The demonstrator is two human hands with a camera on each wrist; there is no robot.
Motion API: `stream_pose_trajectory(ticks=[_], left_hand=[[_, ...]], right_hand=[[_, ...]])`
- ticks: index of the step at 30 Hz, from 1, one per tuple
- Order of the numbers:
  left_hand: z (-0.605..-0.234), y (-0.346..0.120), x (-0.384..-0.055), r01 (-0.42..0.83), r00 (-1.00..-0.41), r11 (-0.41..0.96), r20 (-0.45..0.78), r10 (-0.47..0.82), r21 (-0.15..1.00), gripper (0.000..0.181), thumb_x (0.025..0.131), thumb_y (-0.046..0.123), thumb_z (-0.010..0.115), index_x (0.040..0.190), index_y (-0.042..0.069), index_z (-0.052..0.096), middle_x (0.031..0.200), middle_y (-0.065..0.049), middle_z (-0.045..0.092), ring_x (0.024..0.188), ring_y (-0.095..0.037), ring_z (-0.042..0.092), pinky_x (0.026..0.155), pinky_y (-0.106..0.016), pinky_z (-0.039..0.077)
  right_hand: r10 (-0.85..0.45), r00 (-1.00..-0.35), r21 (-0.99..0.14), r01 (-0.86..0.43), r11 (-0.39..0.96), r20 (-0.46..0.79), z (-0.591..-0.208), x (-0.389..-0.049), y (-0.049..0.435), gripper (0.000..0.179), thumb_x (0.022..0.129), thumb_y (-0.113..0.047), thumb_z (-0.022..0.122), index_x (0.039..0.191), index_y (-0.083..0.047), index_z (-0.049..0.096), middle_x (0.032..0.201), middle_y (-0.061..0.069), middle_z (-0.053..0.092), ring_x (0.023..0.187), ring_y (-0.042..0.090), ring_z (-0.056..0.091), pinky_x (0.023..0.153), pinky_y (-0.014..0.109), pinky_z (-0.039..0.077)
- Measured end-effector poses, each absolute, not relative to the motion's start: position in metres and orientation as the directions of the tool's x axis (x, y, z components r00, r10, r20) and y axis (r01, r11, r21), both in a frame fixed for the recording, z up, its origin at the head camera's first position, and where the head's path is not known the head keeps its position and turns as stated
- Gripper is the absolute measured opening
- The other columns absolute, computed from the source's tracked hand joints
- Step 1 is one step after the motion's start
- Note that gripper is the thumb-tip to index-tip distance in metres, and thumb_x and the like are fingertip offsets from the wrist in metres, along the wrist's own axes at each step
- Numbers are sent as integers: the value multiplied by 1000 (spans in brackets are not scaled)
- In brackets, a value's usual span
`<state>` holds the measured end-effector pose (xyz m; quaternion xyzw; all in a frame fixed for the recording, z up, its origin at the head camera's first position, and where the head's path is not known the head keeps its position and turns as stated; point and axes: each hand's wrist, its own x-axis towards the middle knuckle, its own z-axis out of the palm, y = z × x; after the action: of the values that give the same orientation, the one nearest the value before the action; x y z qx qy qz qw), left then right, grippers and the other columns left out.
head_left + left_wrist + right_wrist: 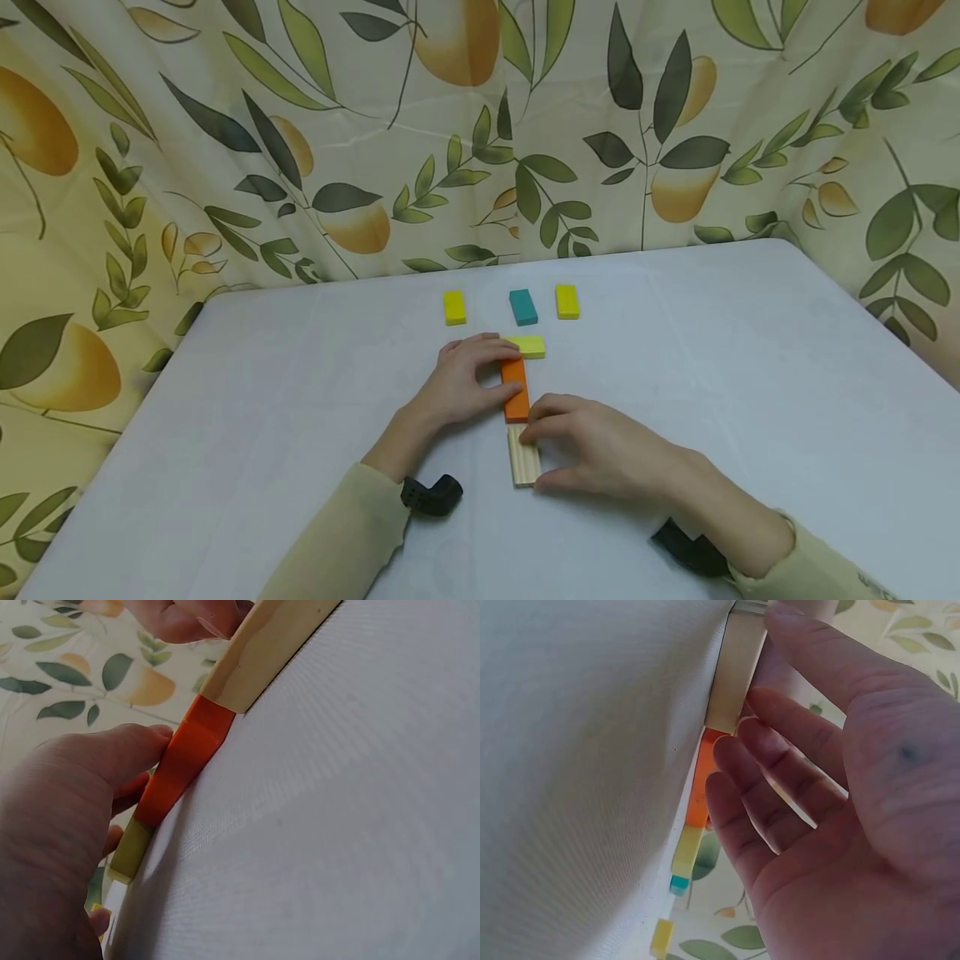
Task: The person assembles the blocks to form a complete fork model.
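Observation:
An orange block [516, 408] lies end to end with a plain wooden block [522, 465], and a yellow-green block [533, 347] lies crosswise at its far end. My left hand [467, 379] holds the orange block, thumb on its top and fingertips by the yellow-green block. In the left wrist view, the left thumb touches the orange block's [184, 761] edge. My right hand [603, 442] holds the wooden block, with the thumb at its near right corner and a forefinger on its far part. The other right fingers are loosely bent beside the blocks in the right wrist view.
Beyond the hands lie a yellow block [454, 307], a teal block [523, 307] and another yellow block [567, 302], set apart. All rest on a white-covered table [300, 400]. A fruit-and-leaf patterned curtain [465, 167] stands behind the table's far edge.

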<state>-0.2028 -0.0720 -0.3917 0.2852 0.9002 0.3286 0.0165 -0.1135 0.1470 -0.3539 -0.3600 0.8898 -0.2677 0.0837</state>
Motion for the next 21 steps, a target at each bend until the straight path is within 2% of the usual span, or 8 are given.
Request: stream_pose_trajectory(ticks=[21], left_hand=[[-390,-73,-203,512,-830,607,168,532,608,40,90,32,78,128,20,71,132,9,64,139,-15,41,117,-50,18]], right_hand=[[-693,-713,-495,-643,585,107,-358,-116,146,35,84,-28,85,115,-16,75,116,-11,59,107,10,56,98,35,50]])
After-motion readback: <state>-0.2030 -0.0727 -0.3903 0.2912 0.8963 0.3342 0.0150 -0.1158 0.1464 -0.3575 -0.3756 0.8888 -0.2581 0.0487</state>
